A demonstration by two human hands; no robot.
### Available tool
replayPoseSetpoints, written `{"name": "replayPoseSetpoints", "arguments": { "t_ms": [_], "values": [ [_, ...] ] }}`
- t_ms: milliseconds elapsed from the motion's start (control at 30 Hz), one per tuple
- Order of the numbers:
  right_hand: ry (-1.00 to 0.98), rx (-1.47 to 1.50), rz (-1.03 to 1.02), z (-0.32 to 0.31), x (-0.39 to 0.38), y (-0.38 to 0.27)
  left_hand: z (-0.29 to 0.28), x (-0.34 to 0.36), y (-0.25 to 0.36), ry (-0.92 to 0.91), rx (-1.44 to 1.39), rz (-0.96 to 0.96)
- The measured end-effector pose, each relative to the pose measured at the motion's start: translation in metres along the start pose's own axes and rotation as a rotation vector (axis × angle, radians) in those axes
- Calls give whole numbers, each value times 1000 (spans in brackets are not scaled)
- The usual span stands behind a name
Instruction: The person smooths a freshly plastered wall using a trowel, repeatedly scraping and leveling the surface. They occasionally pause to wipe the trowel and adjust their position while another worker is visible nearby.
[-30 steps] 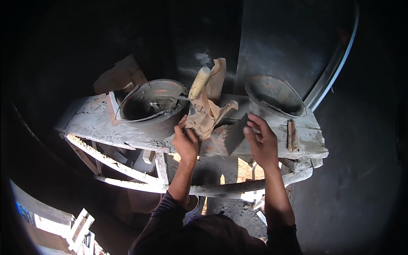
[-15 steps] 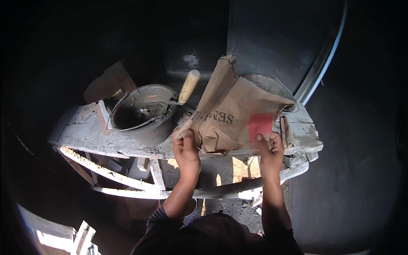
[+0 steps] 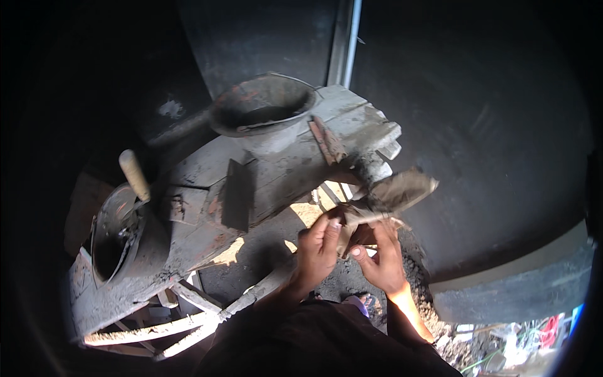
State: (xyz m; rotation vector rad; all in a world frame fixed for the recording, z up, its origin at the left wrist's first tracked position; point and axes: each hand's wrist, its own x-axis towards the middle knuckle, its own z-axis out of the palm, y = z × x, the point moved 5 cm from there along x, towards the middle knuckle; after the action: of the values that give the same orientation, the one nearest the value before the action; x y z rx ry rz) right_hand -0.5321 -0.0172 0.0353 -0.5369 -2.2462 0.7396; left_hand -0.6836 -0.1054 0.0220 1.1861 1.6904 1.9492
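Note:
A brown paper sack [image 3: 402,190], crumpled and partly folded, hangs in the air past the near side of a wooden plank bench [image 3: 282,179]. My left hand [image 3: 319,254] pinches its left side between thumb and fingers. On its right, my right hand [image 3: 382,259] grips the lower edge, thumb toward the left hand. The sack's far part sticks out to the upper right, slightly blurred. At the left end of the bench stands a mortar-stained bucket [image 3: 152,248], and a trowel [image 3: 134,174] with a pale wooden handle leans out of it.
A second bucket [image 3: 267,141] with a wire handle sits toward the back. Reddish broken pieces [image 3: 328,141] and a dark flat board [image 3: 239,196] are on the bench. Dark walls rise behind, with a pale pipe [image 3: 353,44]. Rubble and tangled cords [image 3: 534,342] lie at lower right.
My view has turned right. The sack, spread wide over the bench before, is now bunched smaller and off the bench's near side, and my hands have come closer together.

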Motion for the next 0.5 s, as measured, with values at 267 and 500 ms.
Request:
{"name": "replayPoseSetpoints", "arguments": {
  "t_ms": [267, 500],
  "values": [
    [492, 1001, 868, 13, -91, 89, 70, -38, -19, -513, -537, 63],
    [693, 1048, 616, -39, -80, 126, 40, 139, -39, 35, 841, 320]
  ]
}}
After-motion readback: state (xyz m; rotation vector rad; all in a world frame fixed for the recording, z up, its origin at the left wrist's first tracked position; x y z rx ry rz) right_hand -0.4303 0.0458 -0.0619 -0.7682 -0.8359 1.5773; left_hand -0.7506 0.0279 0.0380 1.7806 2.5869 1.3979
